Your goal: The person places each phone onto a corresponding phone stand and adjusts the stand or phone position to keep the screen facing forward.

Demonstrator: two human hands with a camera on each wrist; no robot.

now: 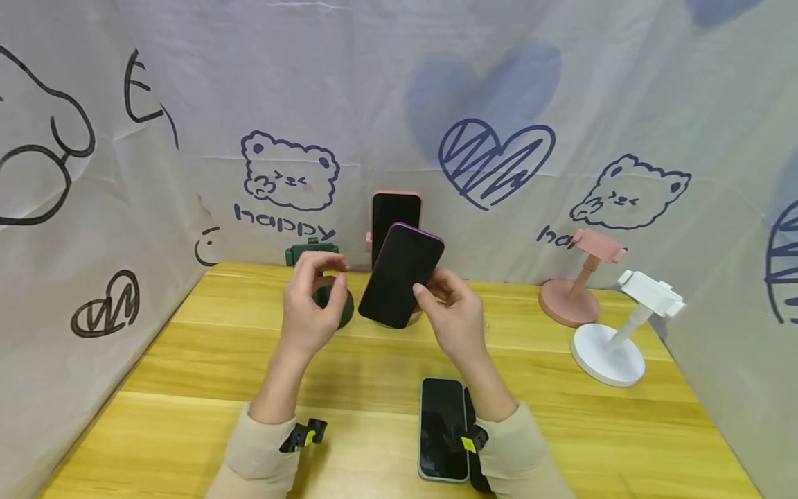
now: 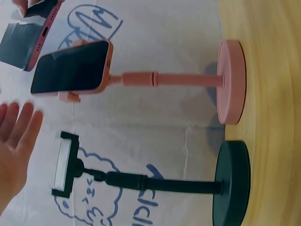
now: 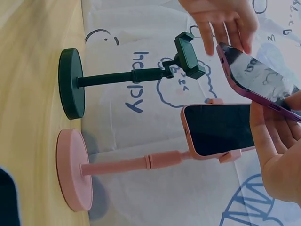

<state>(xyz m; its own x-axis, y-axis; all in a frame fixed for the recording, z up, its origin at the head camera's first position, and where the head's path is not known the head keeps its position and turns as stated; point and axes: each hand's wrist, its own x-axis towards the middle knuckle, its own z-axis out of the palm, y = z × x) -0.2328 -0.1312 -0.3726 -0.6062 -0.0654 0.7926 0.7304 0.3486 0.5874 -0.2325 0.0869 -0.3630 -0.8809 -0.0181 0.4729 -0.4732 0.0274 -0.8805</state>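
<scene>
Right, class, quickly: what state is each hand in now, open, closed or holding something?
Left hand: open, holding nothing.
Right hand: holding the purple-edged smartphone.

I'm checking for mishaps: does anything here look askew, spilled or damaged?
Nothing stands out as spilled or damaged. The purple-edged phone slants, but the right hand holds it; the pink-edged phone sits in its stand.

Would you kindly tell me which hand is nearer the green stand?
Left: the left hand is in front of the green stand; the right hand is farther right, holding a phone.
</scene>
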